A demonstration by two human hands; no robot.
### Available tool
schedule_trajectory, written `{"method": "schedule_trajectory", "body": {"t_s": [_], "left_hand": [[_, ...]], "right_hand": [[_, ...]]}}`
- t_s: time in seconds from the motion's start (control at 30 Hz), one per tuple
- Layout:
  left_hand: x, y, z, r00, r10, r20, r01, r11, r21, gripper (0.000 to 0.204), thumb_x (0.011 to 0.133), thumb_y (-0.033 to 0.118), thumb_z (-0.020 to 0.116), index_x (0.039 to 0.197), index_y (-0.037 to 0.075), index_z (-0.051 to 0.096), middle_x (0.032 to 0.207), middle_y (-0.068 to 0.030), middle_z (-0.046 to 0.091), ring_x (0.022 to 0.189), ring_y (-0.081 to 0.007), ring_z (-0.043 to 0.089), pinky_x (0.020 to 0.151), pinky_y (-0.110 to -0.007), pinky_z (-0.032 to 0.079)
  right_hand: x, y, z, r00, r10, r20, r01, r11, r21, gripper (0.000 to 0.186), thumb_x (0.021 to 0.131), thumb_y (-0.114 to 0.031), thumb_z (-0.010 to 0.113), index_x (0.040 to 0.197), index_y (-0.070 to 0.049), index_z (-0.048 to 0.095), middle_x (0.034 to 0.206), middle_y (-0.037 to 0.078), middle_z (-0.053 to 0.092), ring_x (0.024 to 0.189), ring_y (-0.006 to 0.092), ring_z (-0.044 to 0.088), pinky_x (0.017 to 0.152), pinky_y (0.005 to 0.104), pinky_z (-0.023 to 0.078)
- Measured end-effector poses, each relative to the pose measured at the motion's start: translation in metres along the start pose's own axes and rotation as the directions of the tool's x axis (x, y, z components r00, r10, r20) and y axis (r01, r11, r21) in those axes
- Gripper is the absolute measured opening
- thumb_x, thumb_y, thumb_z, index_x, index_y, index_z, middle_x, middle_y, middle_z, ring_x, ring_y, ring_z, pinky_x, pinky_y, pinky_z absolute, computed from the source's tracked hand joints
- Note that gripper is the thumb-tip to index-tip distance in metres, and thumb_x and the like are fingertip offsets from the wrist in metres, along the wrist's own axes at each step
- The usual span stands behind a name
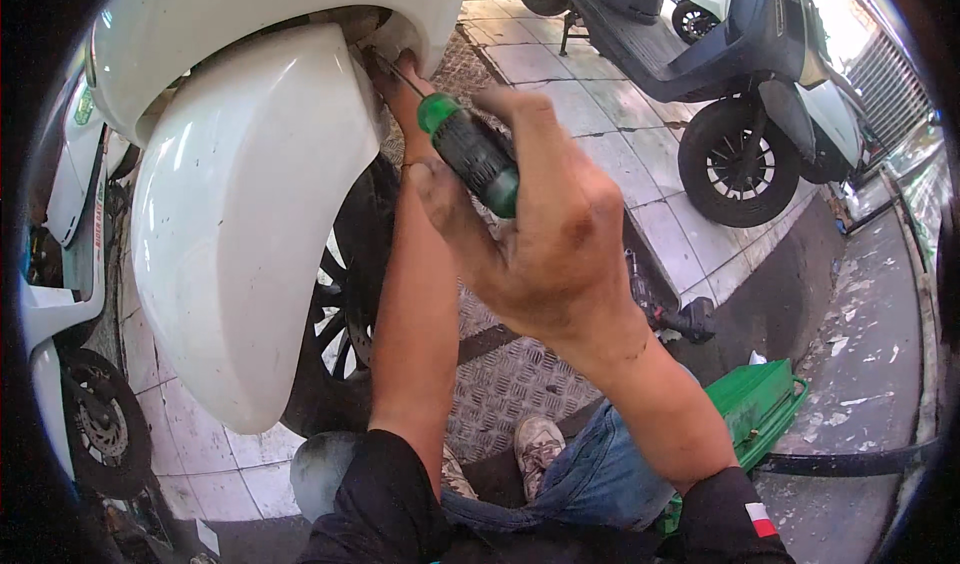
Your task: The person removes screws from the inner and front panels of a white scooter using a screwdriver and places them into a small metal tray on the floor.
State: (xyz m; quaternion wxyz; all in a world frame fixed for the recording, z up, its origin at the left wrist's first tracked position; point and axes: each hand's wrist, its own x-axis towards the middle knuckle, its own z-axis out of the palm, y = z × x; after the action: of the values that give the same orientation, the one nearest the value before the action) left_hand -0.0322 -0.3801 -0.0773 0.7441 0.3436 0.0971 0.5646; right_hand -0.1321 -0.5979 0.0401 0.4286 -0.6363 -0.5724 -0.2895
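Note:
A white scooter's front fender (230,224) rises beside me, above a black wheel (335,319). My left hand (398,89) reaches up into the gap between the fender and the white body panel (240,14); its fingers are mostly hidden there. My right hand (540,224) grips a screwdriver (468,154) with a green and black handle, its shaft pointing up-left into that gap beside my left hand. The screwdriver's tip is too small to make out exactly.
A dark scooter (740,159) stands upper right on pale tiles (530,64). Another white scooter (70,244) is at left. Below are a treadplate (530,384) and a green case (755,404), with a dark tool (685,314) behind. A metal grille (890,84) borders the right.

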Motion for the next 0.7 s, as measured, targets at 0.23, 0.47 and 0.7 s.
{"method": "schedule_trajectory", "body": {"t_s": [0.23, 0.47, 0.7], "left_hand": [[0.001, 0.001, 0.002, 0.999, 0.021, -0.031, -0.022, 1.0, -0.008, 0.024, 0.09, 0.029, 0.055, 0.104, 0.009, 0.055, 0.088, 0.0006, 0.049, 0.074, -0.0123, 0.043, 0.062, -0.029, 0.038], [0.009, 0.003, 0.01, 0.992, 0.089, -0.087, -0.093, 0.995, -0.043, 0.022, 0.09, 0.027, 0.055, 0.103, 0.008, 0.055, 0.086, 0.0007, 0.048, 0.073, -0.0122, 0.042, 0.062, -0.029, 0.038], [0.005, 0.004, 0.007, 0.997, 0.065, -0.047, -0.064, 0.998, 0.006, 0.021, 0.09, 0.025, 0.056, 0.103, 0.008, 0.056, 0.085, 0.0007, 0.047, 0.073, -0.012, 0.042, 0.061, -0.029, 0.038]], "right_hand": [[-0.002, -0.011, -0.004, 0.978, 0.182, 0.101, -0.183, 0.983, 0.003, 0.036, 0.082, -0.015, 0.067, 0.112, 0.0, 0.054, 0.088, 0.023, 0.059, 0.075, 0.035, 0.063, 0.064, 0.0417, 0.049], [-0.002, 0.005, -0.003, 0.999, 0.035, 0.024, -0.035, 0.999, 0.002, 0.029, 0.083, -0.015, 0.067, 0.106, -0.001, 0.057, 0.086, 0.02, 0.06, 0.074, 0.036, 0.062, 0.062, 0.0401, 0.048], [-0.003, 0.008, 0.0, 0.998, -0.056, -0.017, 0.057, 0.997, 0.061, 0.026, 0.083, -0.016, 0.066, 0.102, 0.0, 0.058, 0.076, 0.016, 0.059, 0.066, 0.0339, 0.06, 0.061, 0.0392, 0.049]]}}
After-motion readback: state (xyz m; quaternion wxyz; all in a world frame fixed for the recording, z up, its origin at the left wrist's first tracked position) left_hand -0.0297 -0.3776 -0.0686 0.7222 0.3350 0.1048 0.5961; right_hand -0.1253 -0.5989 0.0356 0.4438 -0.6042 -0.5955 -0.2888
